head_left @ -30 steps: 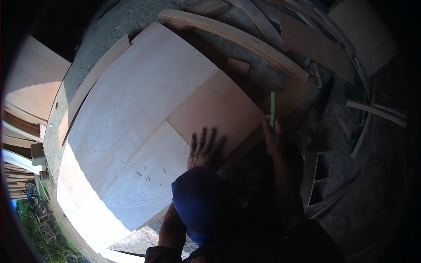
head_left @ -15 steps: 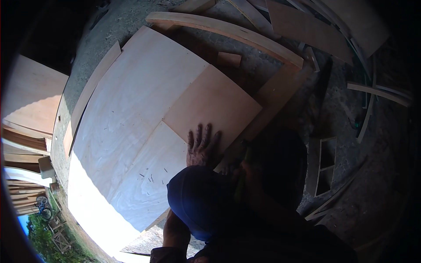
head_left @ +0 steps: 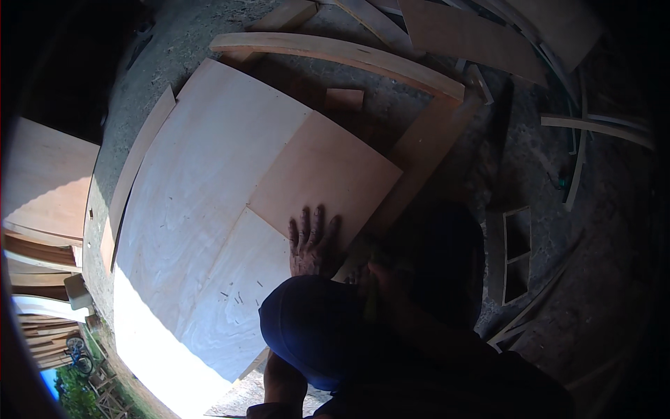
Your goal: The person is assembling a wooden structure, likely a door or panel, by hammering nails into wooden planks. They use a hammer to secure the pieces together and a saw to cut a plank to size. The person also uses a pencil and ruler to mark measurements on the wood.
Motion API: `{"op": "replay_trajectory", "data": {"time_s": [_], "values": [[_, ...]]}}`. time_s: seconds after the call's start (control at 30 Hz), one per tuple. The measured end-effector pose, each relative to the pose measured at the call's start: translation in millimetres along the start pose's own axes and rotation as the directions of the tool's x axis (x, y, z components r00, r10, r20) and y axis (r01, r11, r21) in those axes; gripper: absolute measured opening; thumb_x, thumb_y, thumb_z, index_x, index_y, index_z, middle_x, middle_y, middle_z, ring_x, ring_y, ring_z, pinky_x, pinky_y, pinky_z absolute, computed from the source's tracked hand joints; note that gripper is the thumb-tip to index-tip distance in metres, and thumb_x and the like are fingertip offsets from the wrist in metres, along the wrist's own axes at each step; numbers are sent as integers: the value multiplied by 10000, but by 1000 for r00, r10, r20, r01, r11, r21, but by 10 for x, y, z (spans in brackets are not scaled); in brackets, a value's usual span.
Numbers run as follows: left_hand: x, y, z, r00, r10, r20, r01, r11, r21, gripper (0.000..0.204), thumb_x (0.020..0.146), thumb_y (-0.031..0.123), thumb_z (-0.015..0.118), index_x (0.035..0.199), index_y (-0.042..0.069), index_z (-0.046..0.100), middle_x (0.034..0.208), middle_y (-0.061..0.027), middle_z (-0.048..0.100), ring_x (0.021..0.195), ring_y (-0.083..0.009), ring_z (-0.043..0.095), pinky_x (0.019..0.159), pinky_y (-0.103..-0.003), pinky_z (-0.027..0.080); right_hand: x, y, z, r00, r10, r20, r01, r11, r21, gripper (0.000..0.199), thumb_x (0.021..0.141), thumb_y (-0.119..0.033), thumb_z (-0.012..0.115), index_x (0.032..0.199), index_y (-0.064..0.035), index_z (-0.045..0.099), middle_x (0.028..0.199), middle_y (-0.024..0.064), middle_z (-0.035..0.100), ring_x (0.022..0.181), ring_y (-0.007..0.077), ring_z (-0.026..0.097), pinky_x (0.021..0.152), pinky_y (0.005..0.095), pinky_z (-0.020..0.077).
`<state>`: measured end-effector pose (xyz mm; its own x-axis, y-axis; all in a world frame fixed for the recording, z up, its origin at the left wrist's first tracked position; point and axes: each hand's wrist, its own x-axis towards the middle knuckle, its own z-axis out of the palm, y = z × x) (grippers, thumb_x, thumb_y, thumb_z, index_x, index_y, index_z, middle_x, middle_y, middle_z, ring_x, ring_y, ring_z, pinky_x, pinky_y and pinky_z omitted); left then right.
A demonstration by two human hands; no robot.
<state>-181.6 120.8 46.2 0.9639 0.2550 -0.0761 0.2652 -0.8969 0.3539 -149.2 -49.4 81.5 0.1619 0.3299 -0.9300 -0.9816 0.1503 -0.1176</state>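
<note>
Plywood work is looking about midway, judging by the layout: a small plywood panel (head_left: 324,174) is lying flat on top of the big plywood sheet (head_left: 202,209), its far corner pointing toward the long curved plank (head_left: 335,52) on the concrete floor (head_left: 530,160). No cut line or fastening is showing on the small panel, so I'm guessing whatever marking or cutting is planned is still ahead.

Left hand (head_left: 312,244) is pressing flat on the near edge of the small panel, fingers spread wide, holding nothing. Right hand (head_left: 373,276) is sitting in shadow just beside the panel's near-right edge, and I can't tell if it's gripping something or open. A blue-clad knee (head_left: 314,335) is blocking the panel's near side.
</note>
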Motion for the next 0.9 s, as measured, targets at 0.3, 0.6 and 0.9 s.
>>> {"op": "replay_trajectory", "data": {"time_s": [0.3,0.6,0.9], "values": [[-31,-132,-92,1000,1,-8,-1,1000,-25,861,753,431,807,1503,201,452,1601,-140,363,1519,-350,247,1251,-564,126,-385,-235,-27,943,-256,212,299,933,-202,279,1083,-290,417,1139,-66,574,726,36,558,603,152,567,564,326,525],[-212,-301,-126,998,10,-68,-15,998,-64,774,893,475,633,1555,175,367,1645,-156,260,1544,-318,186,1261,-548,78,488,-702,157,636,-432,639,610,-225,-760,525,1066,-290,449,1509,-15,385,1021,138,642,763,173,599,725,338,516],[-102,-149,-61,996,-46,-77,41,997,-70,778,806,466,756,1468,150,498,1593,-165,368,1509,-329,288,1254,-553,126,578,-1525,463,682,-470,560,724,330,-605,536,1081,-258,434,1592,-173,296,694,-17,486,419,49,413,375,241,374]]}}
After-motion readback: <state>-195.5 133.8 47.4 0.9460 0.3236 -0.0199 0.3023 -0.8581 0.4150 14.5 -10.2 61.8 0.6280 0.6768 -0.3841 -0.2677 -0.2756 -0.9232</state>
